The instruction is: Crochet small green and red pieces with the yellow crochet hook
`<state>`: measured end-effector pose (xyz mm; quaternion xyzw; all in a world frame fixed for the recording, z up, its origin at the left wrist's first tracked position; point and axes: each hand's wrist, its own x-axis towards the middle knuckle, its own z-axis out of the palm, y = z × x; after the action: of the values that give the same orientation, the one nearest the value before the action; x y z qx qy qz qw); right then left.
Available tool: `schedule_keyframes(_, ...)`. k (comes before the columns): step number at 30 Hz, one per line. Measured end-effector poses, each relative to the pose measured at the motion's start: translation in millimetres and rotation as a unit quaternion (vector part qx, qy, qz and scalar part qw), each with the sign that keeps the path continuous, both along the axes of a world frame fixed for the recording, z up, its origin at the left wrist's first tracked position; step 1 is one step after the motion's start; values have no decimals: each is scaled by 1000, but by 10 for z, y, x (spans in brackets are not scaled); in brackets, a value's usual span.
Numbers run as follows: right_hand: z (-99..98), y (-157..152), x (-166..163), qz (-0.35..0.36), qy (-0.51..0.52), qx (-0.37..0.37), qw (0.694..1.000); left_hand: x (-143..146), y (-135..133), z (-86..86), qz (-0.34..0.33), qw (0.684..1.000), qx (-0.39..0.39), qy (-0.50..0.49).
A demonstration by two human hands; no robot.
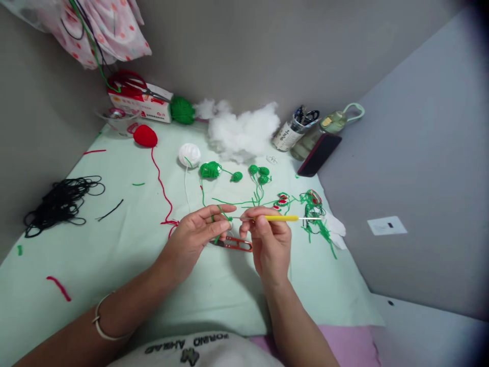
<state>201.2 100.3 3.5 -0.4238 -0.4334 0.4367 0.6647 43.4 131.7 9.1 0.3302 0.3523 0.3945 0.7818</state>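
My right hand is closed around a crochet hook with a yellow grip and metal ends. The hook's left tip meets a small piece of green yarn pinched between the thumb and fingers of my left hand. A green strand runs over the left fingers. Just below my hands lie orange thread snips, partly covered by the left fingers. Beyond them are a small green yarn ball and several green crocheted balls with loose tails.
Red yarn, white yarn and a black cord bundle lie to the left. White stuffing is piled at the back. A pen cup, bottle and leaning phone stand back right. Green scraps lie right.
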Motion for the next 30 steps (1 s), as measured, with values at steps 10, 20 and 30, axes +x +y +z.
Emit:
schedule_keyframes(10, -107, -119, -69, -109, -420, 206, 877, 63, -81, -9, -26, 991, -87, -101)
schedule_keyframes(20, 25, 7, 14, 0, 42, -9, 999, -53, 31, -32, -10, 991, -87, -101)
schedule_keyframes(30, -20, 3, 13, -11, 4, 3, 1000, -29, 10, 17, -27, 991, -92, -93)
